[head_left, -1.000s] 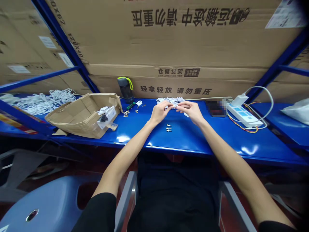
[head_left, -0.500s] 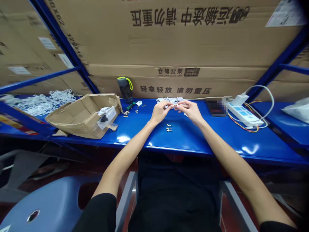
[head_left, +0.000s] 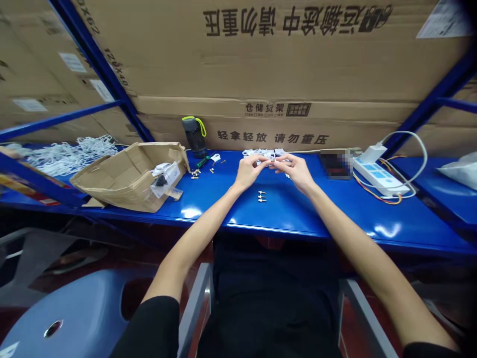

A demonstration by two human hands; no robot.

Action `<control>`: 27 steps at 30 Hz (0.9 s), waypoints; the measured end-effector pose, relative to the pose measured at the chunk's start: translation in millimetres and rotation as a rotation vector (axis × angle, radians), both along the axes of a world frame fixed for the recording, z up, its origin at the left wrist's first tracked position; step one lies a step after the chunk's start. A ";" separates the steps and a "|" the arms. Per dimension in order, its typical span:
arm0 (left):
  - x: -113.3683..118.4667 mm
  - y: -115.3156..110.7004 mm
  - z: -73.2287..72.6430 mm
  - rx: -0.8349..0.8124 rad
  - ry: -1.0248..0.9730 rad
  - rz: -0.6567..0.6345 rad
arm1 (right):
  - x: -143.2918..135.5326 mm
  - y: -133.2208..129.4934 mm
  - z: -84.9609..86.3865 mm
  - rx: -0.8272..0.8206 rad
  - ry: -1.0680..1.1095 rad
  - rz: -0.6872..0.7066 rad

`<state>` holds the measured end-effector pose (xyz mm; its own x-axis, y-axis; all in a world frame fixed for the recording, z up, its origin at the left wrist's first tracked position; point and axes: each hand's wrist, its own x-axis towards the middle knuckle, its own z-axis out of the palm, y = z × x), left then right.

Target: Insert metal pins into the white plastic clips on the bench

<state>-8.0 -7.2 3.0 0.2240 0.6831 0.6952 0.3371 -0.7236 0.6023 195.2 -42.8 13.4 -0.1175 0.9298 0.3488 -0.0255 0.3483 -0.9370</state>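
Observation:
Above the blue table, my left hand [head_left: 248, 172] and my right hand [head_left: 296, 172] meet fingertip to fingertip. Both are pinched on a tiny part, mostly hidden by the fingers and too small to name. Nearer me on the tabletop lie three small parts [head_left: 262, 197] with pale ends and thin metal pins, set in a short column. Behind the hands is a row of white plastic pieces [head_left: 264, 153]. A few more small pale bits [head_left: 287, 176] lie under my right hand.
On the left stand an open cardboard box [head_left: 112, 180], a dark bottle [head_left: 194, 136], a green-handled tool [head_left: 202, 162] and small brass-coloured parts [head_left: 195, 174]. White cords [head_left: 74, 155] are heaped farther left. A power strip [head_left: 380, 176] with cables lies right. Large cartons [head_left: 261, 64] wall the back.
The hands stay pinched together at nearly the same place, with slight finger movement. The whole view has shifted a little; the parts on the table lie as before.

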 end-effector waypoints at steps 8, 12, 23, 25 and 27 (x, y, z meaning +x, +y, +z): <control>-1.2 4.3 -3.2 -0.003 -0.006 -0.054 | 1.5 1.0 0.0 0.048 -0.106 -0.079; -3.2 7.8 -3.2 0.004 -0.028 -0.059 | 4.9 3.9 -0.3 0.070 -0.139 -0.119; -6.2 7.7 -0.1 -0.079 0.020 -0.138 | 3.0 -0.7 6.1 0.124 -0.197 -0.133; -6.4 6.5 1.0 -0.086 0.030 -0.128 | 1.8 -2.8 7.7 0.127 -0.208 -0.125; -6.5 5.3 2.2 -0.101 0.039 -0.116 | 1.3 -4.5 9.4 0.132 -0.222 -0.121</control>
